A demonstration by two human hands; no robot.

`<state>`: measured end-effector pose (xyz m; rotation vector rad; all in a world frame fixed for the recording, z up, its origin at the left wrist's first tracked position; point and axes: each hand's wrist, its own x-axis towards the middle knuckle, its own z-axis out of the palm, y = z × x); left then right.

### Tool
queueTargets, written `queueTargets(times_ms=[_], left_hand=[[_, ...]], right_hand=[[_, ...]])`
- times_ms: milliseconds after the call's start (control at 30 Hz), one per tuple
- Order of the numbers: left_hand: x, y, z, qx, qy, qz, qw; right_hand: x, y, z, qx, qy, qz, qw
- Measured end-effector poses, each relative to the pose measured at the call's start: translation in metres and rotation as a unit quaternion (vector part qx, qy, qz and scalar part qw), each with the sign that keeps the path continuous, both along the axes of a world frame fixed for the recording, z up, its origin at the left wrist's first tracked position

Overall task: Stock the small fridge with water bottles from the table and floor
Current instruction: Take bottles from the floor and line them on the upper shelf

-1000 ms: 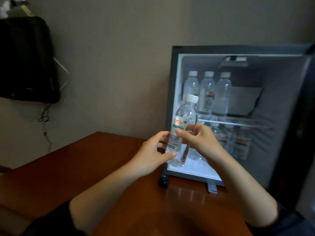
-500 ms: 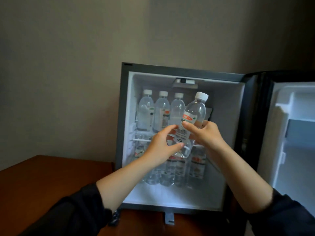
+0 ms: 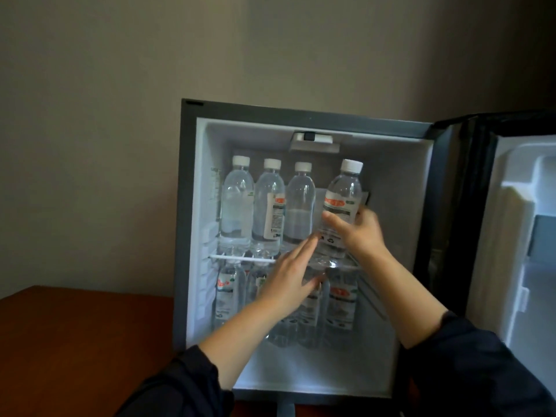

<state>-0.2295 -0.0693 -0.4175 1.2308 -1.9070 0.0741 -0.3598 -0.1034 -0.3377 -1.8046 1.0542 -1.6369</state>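
Clear water bottle (image 3: 341,206) at the fridge (image 3: 301,112) upper shelf (image 3: 240,258): right hand (image 3: 361,233) fingers (image 3: 331,219) wrap it; left hand (image 3: 288,281) fingers straight, together.

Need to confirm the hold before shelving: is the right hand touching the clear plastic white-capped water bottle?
Touching. The head view shows the right hand holding the clear plastic white-capped water bottle, thumb curled across its front.
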Motion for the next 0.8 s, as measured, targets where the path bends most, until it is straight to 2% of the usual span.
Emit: queueTargets(times_ms=[200,333,500,667,800], left_hand=[[0.002,-0.013,-0.019,-0.053,-0.098,0.064,0.992],[0.001,-0.023,-0.025,-0.068,-0.118,0.087,0.987],[0.000,-0.019,-0.021,-0.033,-0.151,0.078,0.985],[0.005,-0.011,-0.014,0.000,-0.174,0.071,0.982],[0.008,0.002,-0.011,0.014,-0.200,0.077,0.977]], right_hand=[[0.012,-0.026,0.002,0.037,0.056,-0.048,0.997],[0.018,-0.039,-0.005,0.019,0.081,-0.108,0.991],[0.025,-0.039,-0.019,-0.031,0.092,-0.167,0.981],[0.027,-0.032,-0.038,-0.032,0.073,-0.129,0.988],[0.017,-0.021,-0.051,-0.039,0.130,-0.121,0.983]])
